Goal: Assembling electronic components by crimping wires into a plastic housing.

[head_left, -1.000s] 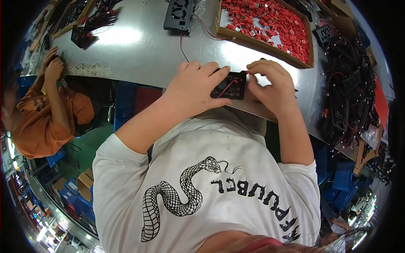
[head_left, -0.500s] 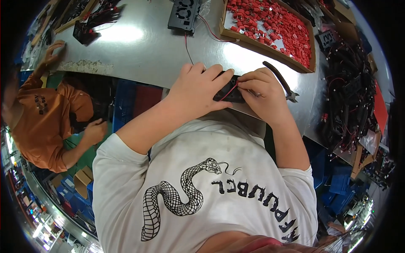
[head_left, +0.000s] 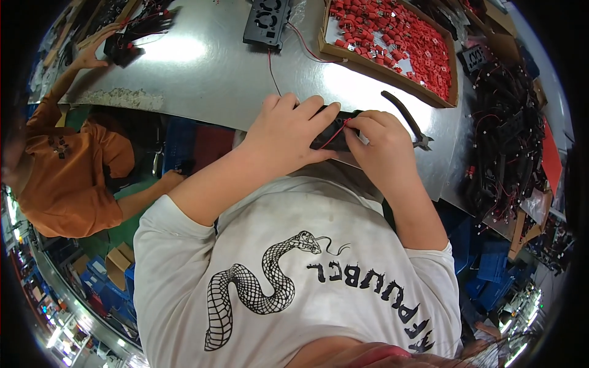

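At the table's near edge my left hand (head_left: 293, 126) is wrapped over a black plastic housing (head_left: 329, 136), much of which it hides. A thin red wire (head_left: 334, 135) slants across the housing. My right hand (head_left: 381, 138) pinches the upper end of that wire between thumb and forefinger at the housing's right end. Just beyond my right hand lie black-handled cutting pliers (head_left: 405, 113), loose on the metal table (head_left: 215, 83). Another black housing (head_left: 266, 24) with cut-out openings sits farther back, red and dark wires trailing from it.
A shallow cardboard tray (head_left: 389, 75) of small red parts stands at the back right. Black wired parts (head_left: 506, 141) are heaped along the right side. To the left, a co-worker in an orange shirt (head_left: 70, 178) reaches for black parts (head_left: 123, 49) on the table.
My right hand has shifted slightly, its fingers still on the red wire. My left hand stays almost in place. The co-worker's hand has moved forward to the black parts.
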Demonstrator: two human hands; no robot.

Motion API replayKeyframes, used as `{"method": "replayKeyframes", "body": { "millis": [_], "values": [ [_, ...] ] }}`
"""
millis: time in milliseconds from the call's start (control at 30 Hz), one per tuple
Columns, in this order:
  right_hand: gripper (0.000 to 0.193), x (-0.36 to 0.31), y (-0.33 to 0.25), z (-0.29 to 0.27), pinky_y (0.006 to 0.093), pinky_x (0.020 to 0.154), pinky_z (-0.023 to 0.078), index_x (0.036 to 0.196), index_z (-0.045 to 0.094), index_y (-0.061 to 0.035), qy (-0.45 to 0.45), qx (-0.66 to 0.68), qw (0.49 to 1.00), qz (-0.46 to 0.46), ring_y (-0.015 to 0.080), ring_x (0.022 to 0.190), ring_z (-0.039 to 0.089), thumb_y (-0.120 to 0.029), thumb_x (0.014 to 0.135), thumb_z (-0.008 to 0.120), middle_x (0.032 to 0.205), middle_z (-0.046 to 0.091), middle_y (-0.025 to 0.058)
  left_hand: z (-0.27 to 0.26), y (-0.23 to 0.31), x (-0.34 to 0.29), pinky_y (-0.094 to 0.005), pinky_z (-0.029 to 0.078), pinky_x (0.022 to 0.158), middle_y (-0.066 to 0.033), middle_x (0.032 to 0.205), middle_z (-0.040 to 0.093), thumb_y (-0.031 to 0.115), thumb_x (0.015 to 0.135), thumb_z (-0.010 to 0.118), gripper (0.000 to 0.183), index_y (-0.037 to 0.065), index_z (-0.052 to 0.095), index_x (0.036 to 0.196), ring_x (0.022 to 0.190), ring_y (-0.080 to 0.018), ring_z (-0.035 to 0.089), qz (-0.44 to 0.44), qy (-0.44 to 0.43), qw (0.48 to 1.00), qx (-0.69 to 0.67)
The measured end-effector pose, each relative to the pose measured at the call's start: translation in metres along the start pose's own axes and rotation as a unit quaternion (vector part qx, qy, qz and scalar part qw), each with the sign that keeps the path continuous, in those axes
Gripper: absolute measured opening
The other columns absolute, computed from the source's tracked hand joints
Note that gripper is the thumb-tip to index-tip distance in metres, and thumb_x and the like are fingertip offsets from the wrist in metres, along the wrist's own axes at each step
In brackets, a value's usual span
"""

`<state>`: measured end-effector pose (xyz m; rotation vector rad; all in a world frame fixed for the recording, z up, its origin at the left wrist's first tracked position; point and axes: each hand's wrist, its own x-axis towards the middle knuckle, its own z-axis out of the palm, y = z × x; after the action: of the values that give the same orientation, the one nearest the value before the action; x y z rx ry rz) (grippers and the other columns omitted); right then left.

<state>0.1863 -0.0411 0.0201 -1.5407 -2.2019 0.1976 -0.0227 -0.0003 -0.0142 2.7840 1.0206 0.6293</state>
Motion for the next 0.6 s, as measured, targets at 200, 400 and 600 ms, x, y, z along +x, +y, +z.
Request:
{"method": "replayKeyframes", "body": {
  "millis": [200, 400, 600],
  "values": [
    [0.012, -0.0025, -0.0081, 0.0060, 0.0397, 0.079, 0.056, 0.089, 0.075, -0.0021, 0.006, -0.042, 0.999, 0.024, 0.0300, 0.087, 0.069, -0.005, 0.078, 0.076, 0.090, 0.073, 0.0117, 0.0007, 0.0005, -0.0006, -0.0391, 0.039, 0.075, -0.0004, 0.107, 0.059, 0.054, 0.071, 0.082, 0.076, 0.016, 0.061, 0.133, 0.087, -0.0228, 0.054, -0.003, -0.006, 1.000, -0.004],
    [0.006, -0.0081, -0.0054, 0.0072, 0.0452, 0.074, 0.050, 0.077, 0.063, -0.0042, 0.009, -0.016, 1.000, -0.001, 0.0346, 0.082, 0.060, -0.007, 0.082, 0.064, 0.081, 0.063, 0.0133, 0.0031, 0.0018, -0.0014, -0.0388, 0.039, 0.076, -0.0003, 0.106, 0.059, 0.055, 0.071, 0.082, 0.076, 0.016, 0.061, 0.133, 0.085, -0.0224, 0.054, 0.004, 0.006, 1.000, -0.017],
    [0.004, -0.0039, -0.0004, 0.0021, 0.0472, 0.080, 0.047, 0.079, 0.063, -0.0045, -0.008, -0.019, 0.999, -0.040, 0.0353, 0.083, 0.059, -0.004, 0.077, 0.066, 0.082, 0.062, 0.0128, -0.0005, 0.0026, -0.0001, -0.0380, 0.040, 0.076, -0.0006, 0.107, 0.059, 0.056, 0.071, 0.081, 0.076, 0.016, 0.061, 0.132, 0.085, -0.0220, 0.054, 0.006, 0.000, 1.000, -0.004]
  ]
}}
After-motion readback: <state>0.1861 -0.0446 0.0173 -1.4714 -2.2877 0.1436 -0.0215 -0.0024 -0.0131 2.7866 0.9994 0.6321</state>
